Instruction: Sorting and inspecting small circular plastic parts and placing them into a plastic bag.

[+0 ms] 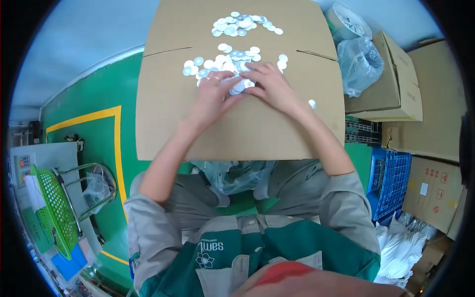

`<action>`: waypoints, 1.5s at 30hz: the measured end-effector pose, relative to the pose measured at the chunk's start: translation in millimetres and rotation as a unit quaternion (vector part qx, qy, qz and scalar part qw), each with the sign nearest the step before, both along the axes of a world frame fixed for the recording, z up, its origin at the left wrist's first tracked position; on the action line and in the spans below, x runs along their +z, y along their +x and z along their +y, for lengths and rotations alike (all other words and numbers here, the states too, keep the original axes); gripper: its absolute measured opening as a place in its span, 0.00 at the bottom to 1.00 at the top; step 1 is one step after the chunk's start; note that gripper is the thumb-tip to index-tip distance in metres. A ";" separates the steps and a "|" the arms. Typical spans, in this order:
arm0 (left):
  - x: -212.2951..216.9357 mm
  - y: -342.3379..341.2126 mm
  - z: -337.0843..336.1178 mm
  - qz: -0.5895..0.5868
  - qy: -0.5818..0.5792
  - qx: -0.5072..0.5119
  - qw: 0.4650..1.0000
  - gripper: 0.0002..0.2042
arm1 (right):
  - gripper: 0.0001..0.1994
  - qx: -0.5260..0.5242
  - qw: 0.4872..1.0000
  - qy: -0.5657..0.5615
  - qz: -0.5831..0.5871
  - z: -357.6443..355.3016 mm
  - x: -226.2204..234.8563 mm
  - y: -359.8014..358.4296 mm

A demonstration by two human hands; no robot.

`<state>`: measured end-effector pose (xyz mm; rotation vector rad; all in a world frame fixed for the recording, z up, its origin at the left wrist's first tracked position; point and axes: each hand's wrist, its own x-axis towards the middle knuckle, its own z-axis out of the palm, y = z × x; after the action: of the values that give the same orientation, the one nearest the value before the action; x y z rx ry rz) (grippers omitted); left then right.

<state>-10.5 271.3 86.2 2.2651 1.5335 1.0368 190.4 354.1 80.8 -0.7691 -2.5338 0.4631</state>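
Note:
Small round discs, some white and some silvery grey, lie in a loose pile (222, 61) on top of a brown cardboard box (222, 133) in front of me. My left hand (213, 94) reaches into the near side of the pile, fingers bent round some discs. Facing it from the right, my right hand (272, 84) has its thumb and fingers curled about discs (238, 87) bunched between the two hands. The fingers partly cover these discs, so how many each hand holds is hidden.
A second group of discs (230, 29) lies farther back, and a lone disc (312, 104) sits by the right edge. Right of the box are a clear plastic bag (359, 64), cartons (408, 84) and a blue pallet (391, 183). A green basket (54, 208) stands at the left.

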 end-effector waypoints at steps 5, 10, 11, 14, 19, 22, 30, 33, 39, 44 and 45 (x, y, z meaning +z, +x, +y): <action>-49.3 2.2 -20.1 0.162 0.048 0.042 0.985 0.10 | 0.10 -0.025 0.999 0.019 0.034 -29.6 -18.1 4.8; -45.6 51.2 -30.9 0.020 0.151 0.052 0.987 0.06 | 0.15 -0.047 0.996 0.060 0.040 -58.1 -11.4 45.9; -43.0 48.0 -38.3 -0.001 0.117 0.074 0.990 0.06 | 0.16 -0.040 0.996 0.069 0.034 -64.1 -6.0 39.3; -35.6 33.6 -65.7 -0.164 -0.064 0.148 0.973 0.08 | 0.14 0.005 0.997 0.058 0.045 -52.1 -24.2 27.5; -35.8 21.8 -79.4 -0.136 -0.168 0.176 0.960 0.10 | 0.08 -0.022 0.997 -0.008 0.070 -56.6 -19.4 22.6; -21.5 2.2 -81.9 -0.083 -0.138 0.189 0.969 0.09 | 0.11 -0.067 0.979 -0.184 0.056 -43.4 -3.5 19.9; -16.1 -32.3 -90.8 -0.110 -0.163 0.234 0.952 0.12 | 0.11 -0.153 0.976 -0.154 0.029 -38.2 -4.1 31.9; -12.6 -8.1 -101.0 -0.112 -0.165 0.152 0.968 0.16 | 0.12 -0.187 0.977 -0.100 -0.019 -49.7 -2.4 36.4; -23.9 12.0 -97.0 -0.048 -0.147 0.106 0.982 0.11 | 0.14 -0.033 0.998 -0.035 0.039 -66.6 -10.6 15.1; -27.2 -2.1 -88.8 -0.061 -0.135 0.139 0.979 0.08 | 0.15 0.022 0.996 0.086 -0.014 -72.4 -22.9 6.6; -23.6 -3.5 -84.9 -0.047 -0.107 0.151 0.982 0.08 | 0.14 0.015 0.994 0.102 -0.039 -72.0 -23.8 5.1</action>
<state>-14.0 186.4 62.6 1.8537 1.8884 0.9794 195.5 282.1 57.0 -0.6857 -2.6173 0.1812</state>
